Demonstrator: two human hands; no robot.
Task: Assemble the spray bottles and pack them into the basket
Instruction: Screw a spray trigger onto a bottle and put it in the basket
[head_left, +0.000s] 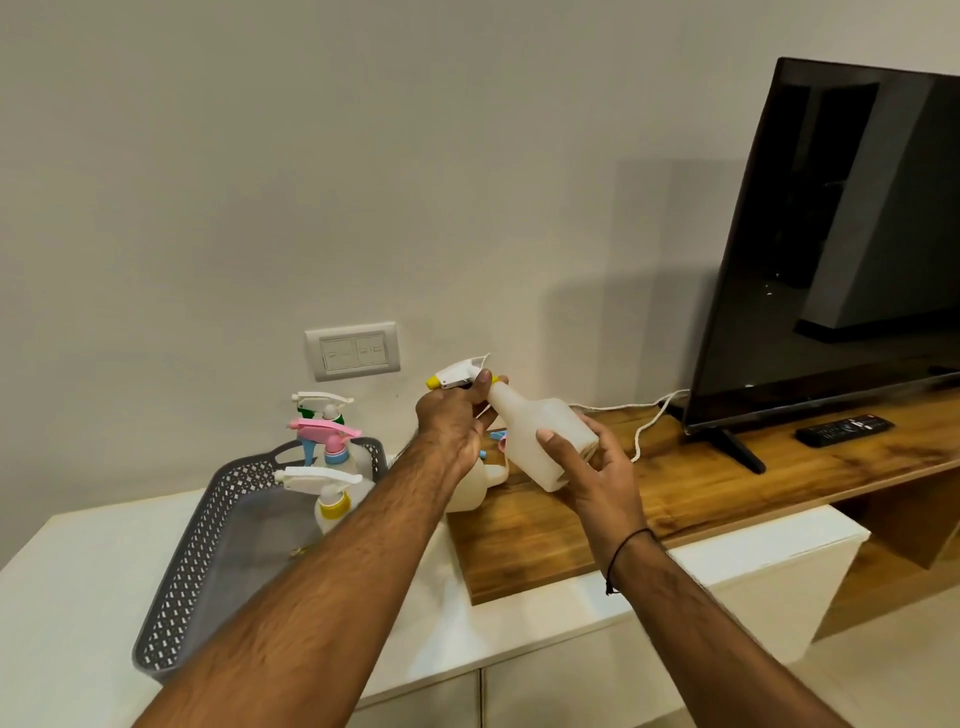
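Both hands are raised above the worktop (545, 613), working one bottle between them. The left hand (457, 415) curls around the white spray head (457, 375) with its yellow nozzle, at the neck of a translucent white bottle (540, 441); its fingers hide the joint, so whether the head is seated cannot be told. The right hand (587, 467) grips the bottle's base from below, thumb across the side. The bottle is tilted, neck up-left.

The grey perforated basket (208, 545) sits left on the white worktop, holding three upright sprayers: green-collared (322, 405), pink-headed (327, 434), yellow-collared (324, 488). The left forearm cuts off the basket's right side.

Behind the left wrist another pale bottle (478, 478) lies mostly hidden; small blue and pink parts (496, 441) beside it are hard to make out. Television (831, 249) cropped at the right; remote (844, 428) on the wooden shelf (675, 483).
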